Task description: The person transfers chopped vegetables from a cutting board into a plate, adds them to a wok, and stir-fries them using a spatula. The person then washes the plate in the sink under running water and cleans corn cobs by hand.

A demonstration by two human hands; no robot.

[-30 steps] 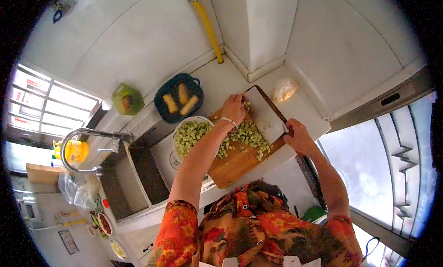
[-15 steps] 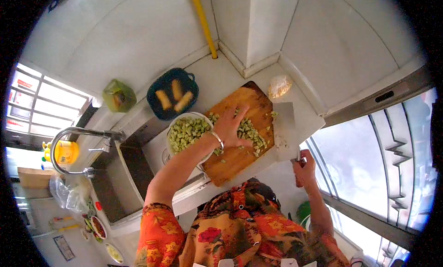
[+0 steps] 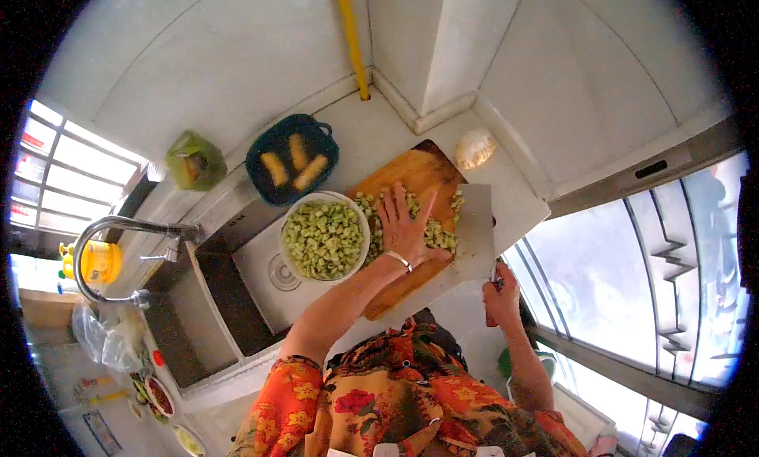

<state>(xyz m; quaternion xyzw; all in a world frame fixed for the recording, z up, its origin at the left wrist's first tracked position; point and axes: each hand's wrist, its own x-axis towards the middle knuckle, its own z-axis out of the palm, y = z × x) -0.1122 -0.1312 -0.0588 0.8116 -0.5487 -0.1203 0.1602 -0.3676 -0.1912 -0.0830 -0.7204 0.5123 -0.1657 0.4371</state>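
Nearest, the right hand [image 3: 501, 297] has its fingers wrapped around the handle of a cleaver [image 3: 473, 224], the broad blade along the right edge of a wooden board [image 3: 415, 168]. The left hand [image 3: 406, 237], fingers spread, is over diced green pieces [image 3: 441, 238] on the board. Left of it, a bowl [image 3: 327, 195] holds more. Farther off, the worktop [image 3: 371, 125] carries a blue basin [image 3: 329, 155] and a bag [image 3: 476, 149].

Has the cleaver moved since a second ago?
Yes. Judged against the yellow pipe, the cleaver, with the right hand on its handle, has shifted away from it, toward the person's body.
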